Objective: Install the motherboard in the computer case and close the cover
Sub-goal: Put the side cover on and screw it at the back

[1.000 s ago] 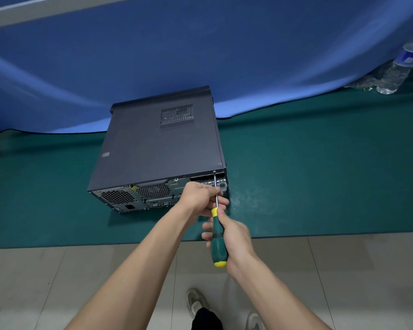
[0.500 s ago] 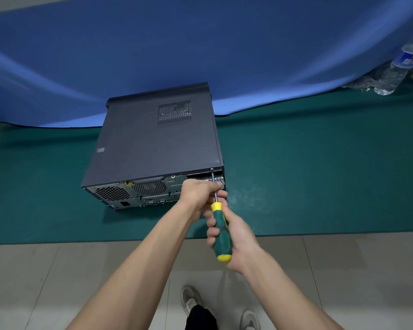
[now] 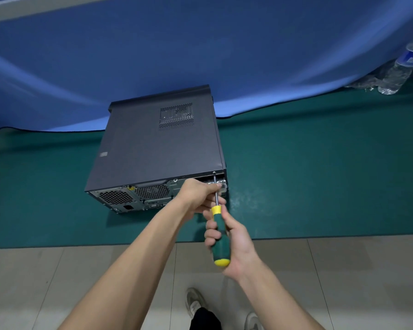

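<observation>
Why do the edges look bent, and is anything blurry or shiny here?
Head view: the wide-angle lens bows the blue backdrop and the green mat edge; the water bottle at the right edge looks smeared; a faint sheen sits on the mat beside the computer case; the screwdriver is sharp.

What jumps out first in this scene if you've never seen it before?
A dark computer case lies on a green mat, its cover on. At its rear corner, the right hand grips a green-and-yellow screwdriver while the left hand pinches its shaft. A water bottle lies far right.
</observation>
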